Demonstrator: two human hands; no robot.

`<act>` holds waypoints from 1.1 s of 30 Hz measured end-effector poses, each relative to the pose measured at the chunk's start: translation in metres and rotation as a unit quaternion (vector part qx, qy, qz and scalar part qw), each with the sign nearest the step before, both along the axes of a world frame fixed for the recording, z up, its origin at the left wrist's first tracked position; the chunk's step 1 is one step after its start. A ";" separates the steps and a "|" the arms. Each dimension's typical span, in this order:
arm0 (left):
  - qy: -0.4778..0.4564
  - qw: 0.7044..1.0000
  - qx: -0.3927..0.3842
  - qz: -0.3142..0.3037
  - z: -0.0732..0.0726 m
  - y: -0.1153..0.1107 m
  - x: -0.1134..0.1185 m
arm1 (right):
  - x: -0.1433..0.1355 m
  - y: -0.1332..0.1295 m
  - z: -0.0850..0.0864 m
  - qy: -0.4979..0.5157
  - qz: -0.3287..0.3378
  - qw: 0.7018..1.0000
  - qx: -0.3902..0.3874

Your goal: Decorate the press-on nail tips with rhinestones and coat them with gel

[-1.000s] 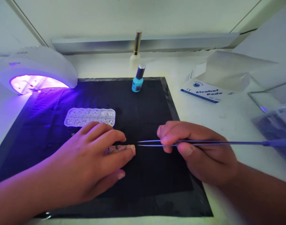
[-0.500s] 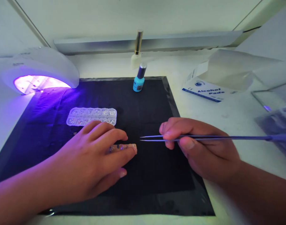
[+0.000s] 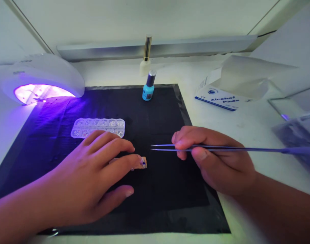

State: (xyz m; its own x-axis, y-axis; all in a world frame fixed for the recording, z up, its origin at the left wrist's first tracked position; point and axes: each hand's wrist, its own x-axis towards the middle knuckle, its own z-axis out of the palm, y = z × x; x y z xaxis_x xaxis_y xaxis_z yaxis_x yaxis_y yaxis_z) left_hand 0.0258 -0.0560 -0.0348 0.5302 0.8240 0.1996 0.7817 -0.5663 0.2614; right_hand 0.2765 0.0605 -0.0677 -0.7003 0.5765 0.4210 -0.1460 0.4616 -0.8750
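My right hand [image 3: 218,156] grips a pair of long, thin tweezers [image 3: 185,148] between thumb and fingers. Their two tips point left and stand slightly apart, with nothing between them. Above the black mat, my left hand [image 3: 99,173] has its fingers stretched out and its thumb apart. The index finger touches or covers a small orange-toned piece that looks like a decorated false nail [image 3: 143,162]; a dark blue stone and light stones show on its end, while the rest is hidden under the finger. Just behind this hand lies a clear compartment case [image 3: 114,122] of tiny sparkling stones, partly covered by the fingers.
A glowing white nail lamp [image 3: 61,73] stands at the left on the black mat's [image 3: 165,189] far corner. Behind are a light-blue polish bottle [image 3: 148,92] and a cream bottle with a gold cap [image 3: 146,57]. An opened alcohol pads box [image 3: 218,101] sits at the right.
My left index finger has drawn back, so the decorated end of the false nail now shows past its tip. The thumb has moved away slightly. My right hand keeps the tweezers almost still.
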 end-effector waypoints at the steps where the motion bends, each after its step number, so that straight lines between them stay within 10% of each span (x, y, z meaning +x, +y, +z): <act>1: -0.004 1.000 0.001 0.000 0.000 0.001 -0.001 | 0.000 0.001 0.000 -0.002 -0.003 1.000 0.009; 14: -0.306 0.930 0.119 0.167 0.001 0.032 -0.079 | -0.008 0.009 0.010 -0.097 -0.069 0.944 0.308; 20: -0.307 0.914 0.140 0.226 -0.016 0.045 -0.088 | -0.014 0.015 0.004 -0.227 -0.150 0.838 0.473; 33: -0.258 0.934 0.110 0.224 -0.022 0.044 -0.086 | -0.029 0.006 0.010 -0.365 -0.113 0.731 0.566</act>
State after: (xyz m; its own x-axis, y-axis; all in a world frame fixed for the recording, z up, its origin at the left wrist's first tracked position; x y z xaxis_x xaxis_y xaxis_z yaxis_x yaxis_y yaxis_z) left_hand -0.0599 -0.0123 -0.0569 -0.0708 0.8495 0.5228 0.7555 -0.2966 0.5841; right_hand 0.2480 0.0667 -0.0581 -0.9173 0.2837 0.2793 0.3602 0.8902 0.2789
